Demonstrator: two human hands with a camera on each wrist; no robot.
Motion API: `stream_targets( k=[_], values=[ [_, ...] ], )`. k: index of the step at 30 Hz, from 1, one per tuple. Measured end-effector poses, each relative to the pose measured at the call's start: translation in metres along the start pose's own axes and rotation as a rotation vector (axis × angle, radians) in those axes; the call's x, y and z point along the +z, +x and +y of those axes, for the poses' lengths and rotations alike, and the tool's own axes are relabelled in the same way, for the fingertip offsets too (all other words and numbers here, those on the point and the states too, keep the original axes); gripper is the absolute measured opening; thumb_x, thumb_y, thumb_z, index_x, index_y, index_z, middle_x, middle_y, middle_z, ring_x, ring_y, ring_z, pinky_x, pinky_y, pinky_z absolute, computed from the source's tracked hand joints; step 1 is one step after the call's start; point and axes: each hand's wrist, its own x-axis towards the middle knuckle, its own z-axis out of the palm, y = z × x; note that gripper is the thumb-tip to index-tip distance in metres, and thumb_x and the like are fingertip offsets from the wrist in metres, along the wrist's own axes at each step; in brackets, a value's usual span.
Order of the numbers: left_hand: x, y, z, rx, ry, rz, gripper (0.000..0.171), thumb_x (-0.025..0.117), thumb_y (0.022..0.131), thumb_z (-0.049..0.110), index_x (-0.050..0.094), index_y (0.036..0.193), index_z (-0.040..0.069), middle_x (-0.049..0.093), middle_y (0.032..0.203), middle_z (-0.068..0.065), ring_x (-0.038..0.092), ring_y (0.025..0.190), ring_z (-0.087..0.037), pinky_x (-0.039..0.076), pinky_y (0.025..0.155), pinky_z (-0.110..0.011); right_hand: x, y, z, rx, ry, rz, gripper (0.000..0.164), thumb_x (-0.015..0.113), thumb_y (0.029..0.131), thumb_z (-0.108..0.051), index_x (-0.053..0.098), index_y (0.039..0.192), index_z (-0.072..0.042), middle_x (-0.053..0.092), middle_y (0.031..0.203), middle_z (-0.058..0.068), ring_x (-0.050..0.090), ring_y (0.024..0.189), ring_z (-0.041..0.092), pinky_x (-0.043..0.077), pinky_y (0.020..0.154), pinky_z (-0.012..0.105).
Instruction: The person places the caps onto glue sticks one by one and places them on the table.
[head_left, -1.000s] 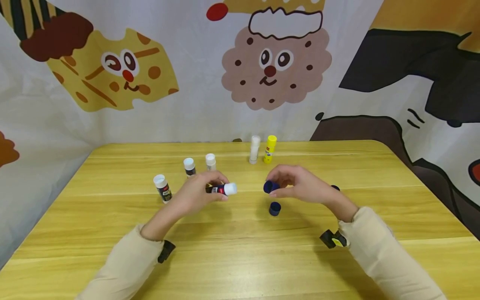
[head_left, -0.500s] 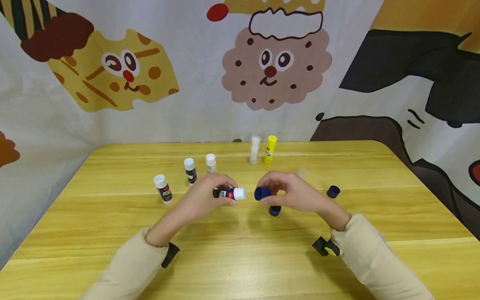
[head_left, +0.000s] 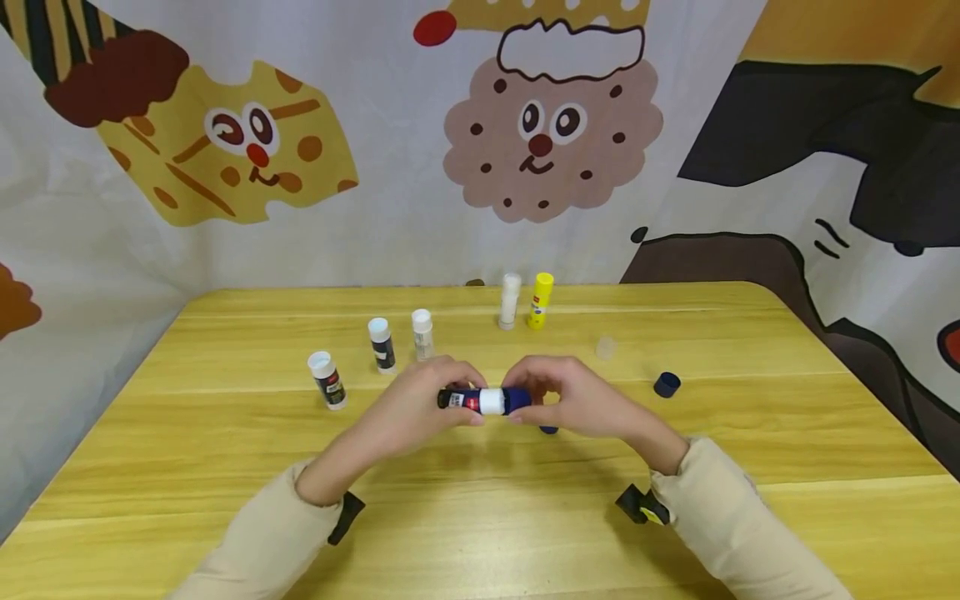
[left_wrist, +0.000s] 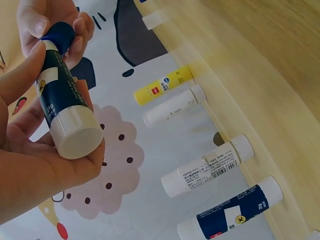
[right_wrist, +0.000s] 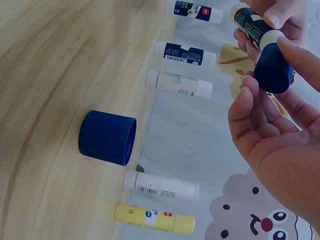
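My left hand (head_left: 420, 396) grips a glue stick (head_left: 471, 402) with a dark navy label, held level above the table, its white top end pointing right. My right hand (head_left: 573, 396) pinches a blue cap (head_left: 517, 399) whose mouth is over that white end. The right wrist view shows the held cap (right_wrist: 274, 70) in line with the stick, a band of white showing between cap and label. In the left wrist view the white base (left_wrist: 77, 135) of the stick faces the camera. A second blue cap (head_left: 549, 430) stands on the table just below my right fingers, partly hidden.
Two navy-labelled glue sticks (head_left: 327, 381) and a white one (head_left: 422, 335) stand uncapped at left. Another white stick (head_left: 509, 302) and a yellow one (head_left: 540, 301) stand at the back. A clear cap (head_left: 605, 347) and another blue cap (head_left: 667, 384) lie right on the wooden table (head_left: 480, 525).
Both hands have moved toward each other and slightly nearer the person. The blue cap in the right hand, apart from the glue stick before, now meets its white end.
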Motion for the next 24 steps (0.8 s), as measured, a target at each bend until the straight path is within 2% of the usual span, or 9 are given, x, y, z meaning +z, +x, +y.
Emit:
stream_targets(
  k=[8, 24],
  values=[
    [0.001, -0.001, 0.0027, -0.02, 0.008, -0.011, 0.022, 0.075, 0.075, 0.014, 0.065, 0.094, 0.009, 0.057, 0.085, 0.003, 0.051, 0.076, -0.01, 0.044, 0.067, -0.027, 0.0031, -0.001, -0.0016, -0.017, 0.01, 0.009, 0.021, 0.068, 0.083, -0.01, 0.06, 0.102, -0.006, 0.059, 0.085, 0.0, 0.051, 0.067, 0.014, 0.045, 0.058, 0.026],
    [0.0023, -0.0023, 0.0034, -0.019, 0.042, -0.021, 0.024, 0.077, 0.074, 0.017, 0.065, 0.093, 0.008, 0.056, 0.081, 0.003, 0.051, 0.071, -0.009, 0.044, 0.062, -0.024, 0.0057, -0.0014, -0.0056, 0.019, -0.001, 0.01, 0.022, 0.068, 0.083, -0.009, 0.06, 0.103, -0.006, 0.059, 0.086, 0.0, 0.052, 0.068, 0.013, 0.047, 0.059, 0.03]
  ],
)
